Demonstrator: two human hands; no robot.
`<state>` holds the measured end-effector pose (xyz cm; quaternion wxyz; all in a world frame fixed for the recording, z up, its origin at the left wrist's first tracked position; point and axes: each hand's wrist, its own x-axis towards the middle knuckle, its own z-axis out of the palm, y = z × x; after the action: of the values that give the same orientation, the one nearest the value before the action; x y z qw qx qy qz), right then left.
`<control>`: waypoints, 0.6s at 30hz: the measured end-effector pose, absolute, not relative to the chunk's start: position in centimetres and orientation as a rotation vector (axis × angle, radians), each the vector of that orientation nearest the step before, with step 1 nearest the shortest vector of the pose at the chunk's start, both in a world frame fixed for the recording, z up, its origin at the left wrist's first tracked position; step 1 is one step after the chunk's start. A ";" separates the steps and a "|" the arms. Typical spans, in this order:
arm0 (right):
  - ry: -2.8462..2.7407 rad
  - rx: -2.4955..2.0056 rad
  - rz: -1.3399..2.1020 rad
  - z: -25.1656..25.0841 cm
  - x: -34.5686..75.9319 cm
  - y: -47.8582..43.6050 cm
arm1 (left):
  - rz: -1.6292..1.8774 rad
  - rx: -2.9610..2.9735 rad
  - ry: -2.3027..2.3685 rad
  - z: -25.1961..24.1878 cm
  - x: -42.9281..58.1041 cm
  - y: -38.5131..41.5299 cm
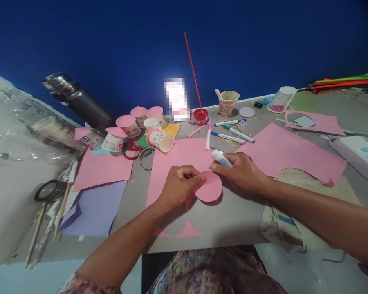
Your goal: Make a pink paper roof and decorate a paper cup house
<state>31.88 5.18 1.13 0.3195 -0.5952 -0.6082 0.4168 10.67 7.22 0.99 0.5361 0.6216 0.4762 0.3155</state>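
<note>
Between the thumb and fingers of my left hand point(184, 183), a round pink paper disc point(209, 188) is pinched at its upper left edge. Just to its right, my right hand point(245, 171) is closed around a small white glue bottle point(222, 158) with blue print, whose lower end is hidden by the fingers. Under my left hand lies a pink paper sheet point(178, 157) with rounded cut-outs along its near side. Paper cups with pink paper tops, such as one cup point(114, 143), stand beyond my left hand; a decorated cup point(162, 141) lies tipped on its side.
Several markers point(230, 134) lie behind my right hand, near a small red pot point(201, 117) holding a long red stick. Red-handled scissors point(131, 153) and tape rolls are at left. A dark flask point(82, 100) leans there. A power strip point(360, 157) sits at right.
</note>
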 end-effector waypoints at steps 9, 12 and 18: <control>-1.748 -1.624 1.002 1.1 31.5 5.0 | 0.823 1.462 1.251 1.2 10.6 7.4; -1.804 -1.631 0.952 1.2 31.0 4.6 | 0.787 1.512 1.203 1.2 10.7 7.4; -1.867 -1.623 0.917 1.2 30.9 4.4 | 0.748 1.714 1.173 0.8 10.3 7.3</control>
<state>30.90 4.44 1.17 0.2491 -0.5956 -0.6855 0.3365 10.35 7.30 0.83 0.4501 0.6933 0.4746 0.3026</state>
